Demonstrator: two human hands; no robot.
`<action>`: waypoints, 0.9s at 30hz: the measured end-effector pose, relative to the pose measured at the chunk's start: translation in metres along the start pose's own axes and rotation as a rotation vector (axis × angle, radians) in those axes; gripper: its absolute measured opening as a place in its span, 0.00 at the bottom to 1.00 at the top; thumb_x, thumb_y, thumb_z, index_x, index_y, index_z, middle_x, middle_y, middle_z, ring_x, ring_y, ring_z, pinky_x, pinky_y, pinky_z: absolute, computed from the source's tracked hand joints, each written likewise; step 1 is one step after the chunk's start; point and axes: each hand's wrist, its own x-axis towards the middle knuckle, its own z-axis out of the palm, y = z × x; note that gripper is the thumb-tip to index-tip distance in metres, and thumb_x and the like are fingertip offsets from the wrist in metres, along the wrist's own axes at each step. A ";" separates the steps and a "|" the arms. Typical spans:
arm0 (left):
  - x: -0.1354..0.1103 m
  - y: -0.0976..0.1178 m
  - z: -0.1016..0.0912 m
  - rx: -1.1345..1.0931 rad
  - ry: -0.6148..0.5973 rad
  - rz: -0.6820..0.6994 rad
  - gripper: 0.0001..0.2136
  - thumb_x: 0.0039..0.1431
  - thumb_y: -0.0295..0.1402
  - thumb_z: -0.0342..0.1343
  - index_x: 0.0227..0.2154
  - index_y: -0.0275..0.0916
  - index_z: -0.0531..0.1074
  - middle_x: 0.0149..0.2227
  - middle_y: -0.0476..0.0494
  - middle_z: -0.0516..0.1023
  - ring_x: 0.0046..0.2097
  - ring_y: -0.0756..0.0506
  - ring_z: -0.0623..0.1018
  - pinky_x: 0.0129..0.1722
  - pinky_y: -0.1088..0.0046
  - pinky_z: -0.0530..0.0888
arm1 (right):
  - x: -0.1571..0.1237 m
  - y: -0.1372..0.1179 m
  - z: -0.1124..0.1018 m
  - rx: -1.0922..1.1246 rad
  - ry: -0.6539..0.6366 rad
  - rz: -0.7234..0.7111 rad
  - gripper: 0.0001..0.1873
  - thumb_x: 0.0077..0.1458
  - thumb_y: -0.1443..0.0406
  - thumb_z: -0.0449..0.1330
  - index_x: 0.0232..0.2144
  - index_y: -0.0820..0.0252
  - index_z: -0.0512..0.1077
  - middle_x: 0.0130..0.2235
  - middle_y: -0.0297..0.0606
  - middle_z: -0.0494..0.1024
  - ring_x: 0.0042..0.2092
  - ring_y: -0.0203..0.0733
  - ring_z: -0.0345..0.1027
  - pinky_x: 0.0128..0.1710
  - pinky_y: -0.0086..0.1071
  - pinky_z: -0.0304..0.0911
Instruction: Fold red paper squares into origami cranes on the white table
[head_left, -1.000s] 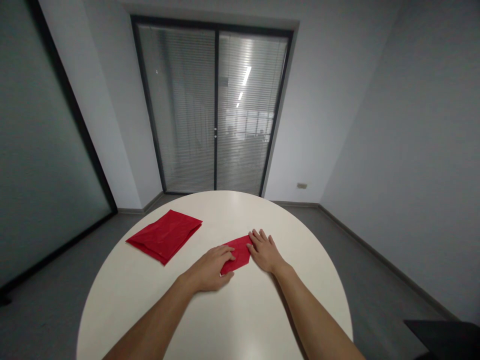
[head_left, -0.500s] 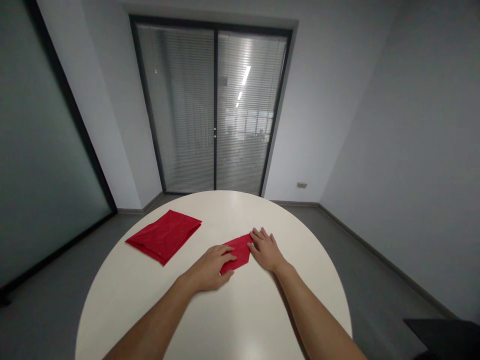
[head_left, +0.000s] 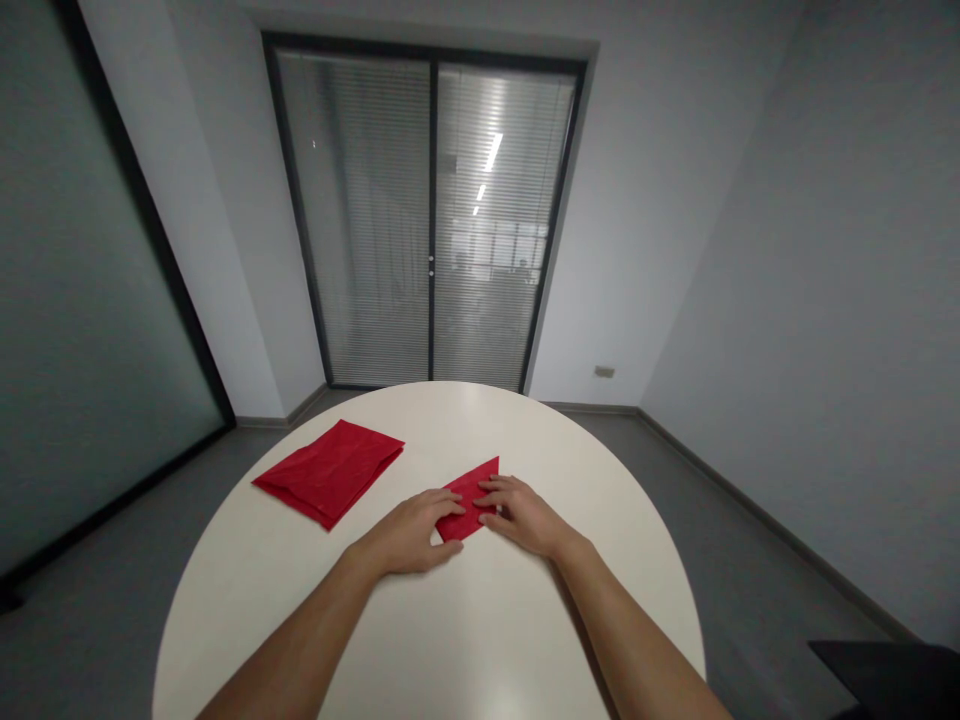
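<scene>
Left hand (head_left: pixel 412 528) and right hand (head_left: pixel 525 516) lie flat and unclenched, pressing the red sheet (head_left: pixel 472 488) between them onto the surface (head_left: pixel 480 640). They seem to be creasing a fold, which next needs even pressure along it.

Head-worn view, forward and downward
</scene>
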 end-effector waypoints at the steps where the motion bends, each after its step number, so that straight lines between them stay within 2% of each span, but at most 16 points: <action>1: 0.000 -0.001 -0.001 -0.007 -0.001 -0.005 0.26 0.57 0.40 0.62 0.59 0.42 0.71 0.62 0.40 0.73 0.64 0.36 0.70 0.63 0.57 0.67 | 0.000 0.001 0.001 0.000 0.008 0.002 0.20 0.64 0.53 0.59 0.53 0.53 0.79 0.61 0.44 0.74 0.65 0.54 0.62 0.66 0.48 0.53; 4: 0.000 -0.001 -0.002 -0.019 0.007 -0.001 0.24 0.55 0.39 0.64 0.55 0.42 0.74 0.61 0.39 0.74 0.62 0.36 0.72 0.62 0.58 0.69 | 0.000 0.001 0.002 0.000 0.022 -0.012 0.24 0.58 0.51 0.64 0.52 0.54 0.79 0.61 0.47 0.74 0.65 0.57 0.61 0.65 0.49 0.54; 7: 0.002 0.002 -0.004 -0.042 0.047 0.025 0.17 0.58 0.37 0.61 0.50 0.41 0.77 0.55 0.41 0.79 0.57 0.38 0.76 0.58 0.62 0.71 | 0.001 -0.002 0.001 0.011 0.026 -0.075 0.25 0.54 0.51 0.68 0.51 0.55 0.80 0.59 0.49 0.75 0.61 0.58 0.66 0.63 0.50 0.56; 12: 0.007 0.005 -0.005 -0.086 0.086 0.005 0.10 0.62 0.36 0.58 0.44 0.42 0.79 0.48 0.43 0.82 0.49 0.41 0.79 0.52 0.67 0.73 | 0.004 -0.005 -0.003 0.039 0.028 -0.132 0.17 0.59 0.54 0.66 0.47 0.52 0.81 0.52 0.43 0.80 0.54 0.52 0.72 0.55 0.43 0.63; 20: 0.006 -0.002 -0.002 -0.219 0.119 -0.063 0.14 0.62 0.41 0.60 0.46 0.41 0.79 0.48 0.43 0.82 0.48 0.42 0.79 0.50 0.68 0.73 | 0.002 -0.006 -0.003 0.062 0.034 -0.132 0.18 0.65 0.51 0.59 0.47 0.52 0.81 0.51 0.42 0.81 0.52 0.49 0.73 0.53 0.40 0.64; 23: 0.006 -0.006 0.001 -0.228 0.126 -0.070 0.15 0.59 0.38 0.62 0.48 0.42 0.78 0.49 0.43 0.82 0.49 0.42 0.79 0.51 0.69 0.71 | 0.002 -0.006 -0.003 0.064 0.037 -0.126 0.18 0.69 0.54 0.54 0.44 0.54 0.82 0.49 0.42 0.82 0.51 0.47 0.73 0.52 0.38 0.64; 25: 0.008 -0.008 0.003 -0.225 0.137 -0.082 0.13 0.61 0.36 0.59 0.48 0.42 0.78 0.48 0.44 0.82 0.48 0.42 0.79 0.49 0.70 0.71 | 0.002 -0.007 -0.003 0.062 0.036 -0.122 0.19 0.70 0.56 0.52 0.43 0.56 0.81 0.47 0.42 0.82 0.49 0.47 0.73 0.51 0.37 0.63; 27: 0.010 -0.009 0.004 -0.207 0.156 -0.109 0.10 0.65 0.36 0.55 0.43 0.41 0.78 0.43 0.44 0.83 0.43 0.43 0.80 0.43 0.71 0.70 | 0.002 -0.008 -0.003 0.059 0.040 -0.109 0.18 0.71 0.58 0.51 0.43 0.57 0.79 0.44 0.41 0.83 0.47 0.46 0.73 0.50 0.37 0.63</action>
